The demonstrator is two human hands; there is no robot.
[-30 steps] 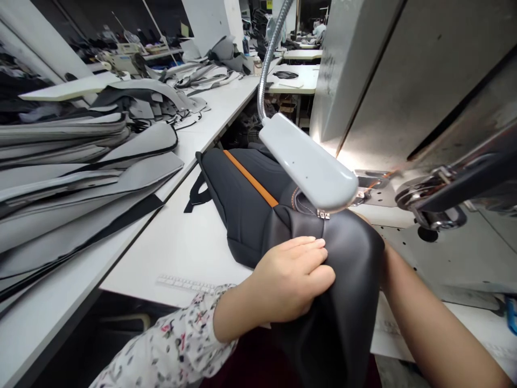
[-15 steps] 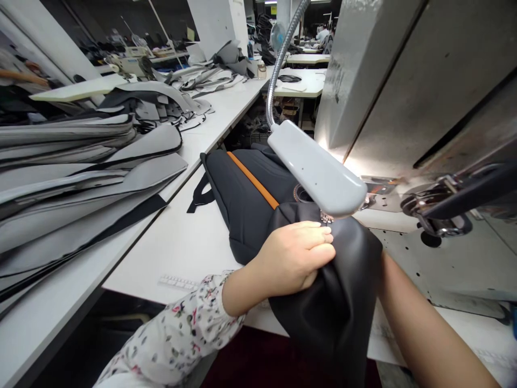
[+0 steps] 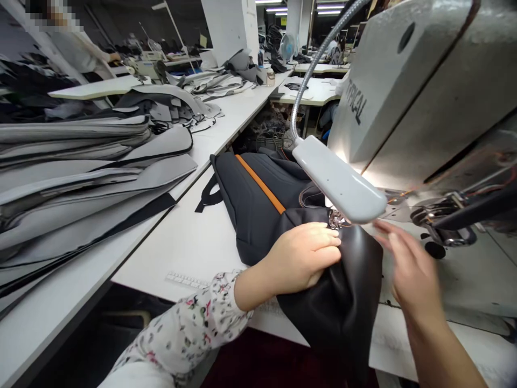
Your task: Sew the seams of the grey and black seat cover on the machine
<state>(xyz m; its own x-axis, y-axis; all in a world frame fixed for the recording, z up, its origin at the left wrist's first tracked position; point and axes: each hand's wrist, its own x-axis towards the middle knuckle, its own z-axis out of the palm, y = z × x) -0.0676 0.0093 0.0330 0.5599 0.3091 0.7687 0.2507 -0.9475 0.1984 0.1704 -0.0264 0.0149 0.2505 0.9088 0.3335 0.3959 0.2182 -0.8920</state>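
We see the left hand (image 3: pixel 301 256) resting on a black leather cover piece with an orange stripe (image 3: pixel 258 210), its fingers curled and gripping a fold of the smooth dark material close to the metal presser foot (image 3: pixel 334 219). The cover lies across the white work table (image 3: pixel 189 242), stretching away from us toward the far edge, while its near end hangs over the table's front edge. The right hand (image 3: pixel 407 269) is blurred and held open above the grey sewing machine bed (image 3: pixel 472 269), just beside the leather but not touching it, fingers spread and holding nothing. A grey gooseneck lamp head (image 3: pixel 339 180) hangs over the needle area, just above both hands. To the left, a stack of grey and black cut panels (image 3: pixel 81 167) lies on a neighbouring table, well apart from the hands.
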